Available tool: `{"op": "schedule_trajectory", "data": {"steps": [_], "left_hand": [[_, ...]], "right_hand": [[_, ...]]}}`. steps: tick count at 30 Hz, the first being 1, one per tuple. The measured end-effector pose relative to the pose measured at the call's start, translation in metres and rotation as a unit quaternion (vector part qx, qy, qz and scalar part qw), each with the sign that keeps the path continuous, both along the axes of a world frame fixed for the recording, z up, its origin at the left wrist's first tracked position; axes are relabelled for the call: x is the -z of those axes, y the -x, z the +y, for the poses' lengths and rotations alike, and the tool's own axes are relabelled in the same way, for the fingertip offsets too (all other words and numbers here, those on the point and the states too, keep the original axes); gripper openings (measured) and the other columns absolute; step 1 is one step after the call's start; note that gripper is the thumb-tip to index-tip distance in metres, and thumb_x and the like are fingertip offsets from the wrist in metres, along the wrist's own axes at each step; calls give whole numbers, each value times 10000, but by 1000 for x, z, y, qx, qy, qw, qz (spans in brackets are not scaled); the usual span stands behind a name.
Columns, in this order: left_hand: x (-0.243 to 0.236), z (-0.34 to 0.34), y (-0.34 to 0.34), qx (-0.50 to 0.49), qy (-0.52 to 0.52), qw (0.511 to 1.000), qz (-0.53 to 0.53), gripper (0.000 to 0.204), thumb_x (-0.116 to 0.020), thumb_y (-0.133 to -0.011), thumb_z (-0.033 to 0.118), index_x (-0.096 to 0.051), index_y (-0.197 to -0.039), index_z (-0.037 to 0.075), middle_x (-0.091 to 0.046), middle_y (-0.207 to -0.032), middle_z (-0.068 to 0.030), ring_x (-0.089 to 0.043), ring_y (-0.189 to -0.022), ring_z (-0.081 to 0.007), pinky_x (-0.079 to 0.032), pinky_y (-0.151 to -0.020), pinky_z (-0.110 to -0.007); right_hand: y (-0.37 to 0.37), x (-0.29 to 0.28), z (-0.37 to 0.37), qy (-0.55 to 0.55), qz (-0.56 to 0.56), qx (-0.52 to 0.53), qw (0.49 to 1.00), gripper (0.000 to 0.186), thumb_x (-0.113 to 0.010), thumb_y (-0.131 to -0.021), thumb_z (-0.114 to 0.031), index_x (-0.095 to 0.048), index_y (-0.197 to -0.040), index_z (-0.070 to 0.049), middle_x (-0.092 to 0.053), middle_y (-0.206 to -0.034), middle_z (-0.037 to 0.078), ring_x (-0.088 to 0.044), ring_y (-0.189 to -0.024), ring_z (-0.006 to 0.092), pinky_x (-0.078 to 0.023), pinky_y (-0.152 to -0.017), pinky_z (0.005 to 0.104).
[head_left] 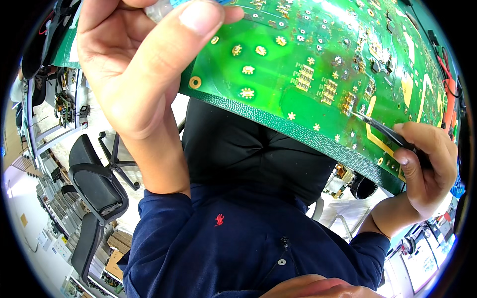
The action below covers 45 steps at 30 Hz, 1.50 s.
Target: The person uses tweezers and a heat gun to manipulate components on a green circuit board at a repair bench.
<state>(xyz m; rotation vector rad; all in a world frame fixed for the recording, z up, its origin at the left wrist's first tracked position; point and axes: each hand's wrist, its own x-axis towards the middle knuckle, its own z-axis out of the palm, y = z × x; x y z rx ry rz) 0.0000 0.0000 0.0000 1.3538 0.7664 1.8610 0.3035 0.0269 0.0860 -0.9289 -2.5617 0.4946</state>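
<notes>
A large green circuit board (298,107) lies in front of me, with gold pads, plated holes and small parts soldered on it. My right hand (427,161) is closed on dark tweezers (382,130). Their thin tip meets the board at a small gold multi-pin part (349,104) near its front edge. Above the board's left end, my left hand (131,69) pinches a small blue and clear object (159,10) between thumb and fingers. The upper edge of the picture cuts that object off, so its kind does not show.
Beneath the board runs a textured green mat (298,136), its edge close to my lap. Red tool-like handles or leads (449,99) lie at the far right. A black office chair (97,179) stands at left, near a metal rack (54,136) with electronics.
</notes>
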Motion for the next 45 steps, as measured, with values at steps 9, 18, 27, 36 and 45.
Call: {"op": "schedule_trajectory", "data": {"steps": [9,18,27,36,45], "left_hand": [[0,1,1,5,-1,1000,3,335,-673,-692,24,-408,-888,85,-579,-1066,-263,-677,-779,-245,-564,-760,-343],[-1,0,-3,-19,-12,999,23,342,-682,-688,24,-410,-886,86,-579,-1068,-259,-677,-779,-245,-563,-765,-347],[-1,-1,1,-3,14,1000,-4,342,-682,-689,24,-410,-886,88,-581,-1065,-251,-676,-784,-247,-564,-765,-350],[-2,1,-2,-24,-6,999,32,341,-681,-693,26,-410,-890,89,-586,-1061,-254,-675,-783,-241,-563,-764,-349],[-1,2,6,5,4,999,35,333,-671,-703,28,-405,-892,94,-587,-1061,-261,-674,-786,-240,-557,-771,-353]], "right_hand": [[2,0,0,-5,1,3,1000,270,-737,-605,-169,-647,-767,26,-662,-708,109,-607,-574,217,-437,-577,265],[1,-1,4,-2,-10,-24,1000,277,-737,-611,-182,-646,-773,24,-660,-703,109,-605,-564,218,-438,-568,267],[3,-2,2,-16,-18,-17,1000,275,-735,-611,-177,-648,-777,24,-662,-706,109,-607,-572,218,-442,-574,268],[1,-1,4,-5,-19,-26,999,272,-736,-612,-165,-646,-785,26,-665,-717,110,-608,-576,218,-444,-579,266],[3,-1,3,-6,-14,-10,1000,275,-731,-624,-192,-646,-779,20,-663,-712,109,-605,-572,212,-439,-574,265]]}}
